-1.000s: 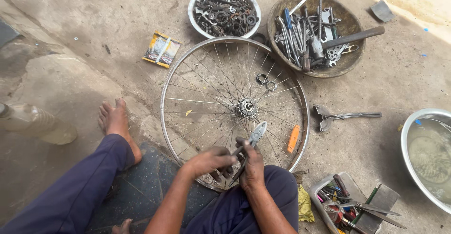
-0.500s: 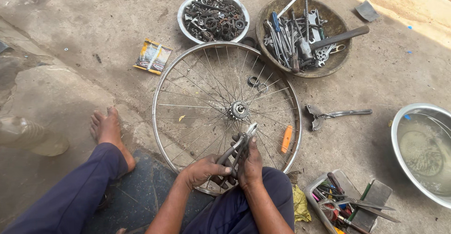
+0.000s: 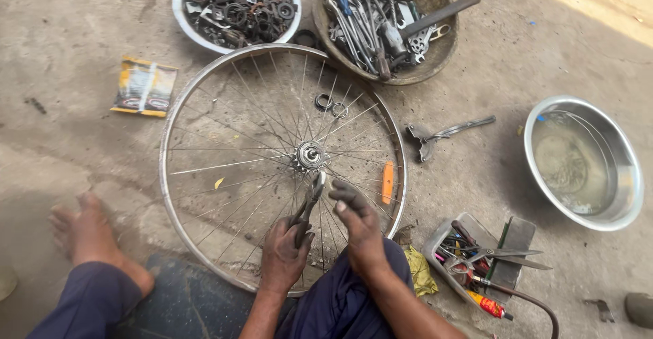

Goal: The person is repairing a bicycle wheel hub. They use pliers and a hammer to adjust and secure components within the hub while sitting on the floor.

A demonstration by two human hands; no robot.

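A spoked bicycle wheel (image 3: 178,101) lies flat on the concrete floor, its hub (image 3: 310,154) at the centre. My left hand (image 3: 282,257) grips a pair of pliers (image 3: 309,203) whose jaws point up toward the hub. My right hand (image 3: 357,227) hovers just right of the pliers over the spokes, greasy fingers loosely curled with nothing visible in them. An orange reflector (image 3: 387,182) sits among the spokes on the right. Two small metal rings (image 3: 331,103) lie inside the rim.
A white bowl of small metal parts (image 3: 235,7) and a round basin of tools (image 3: 394,19) stand beyond the wheel. A wrench (image 3: 445,133), a steel bowl of water (image 3: 583,162), a box of tools (image 3: 484,256), a packet (image 3: 144,86) and my bare foot (image 3: 88,233) surround it.
The camera has come closer to the wheel. My right hand has let go of the pliers and lifted to their right; my left hand still holds them, pointing toward the hub.
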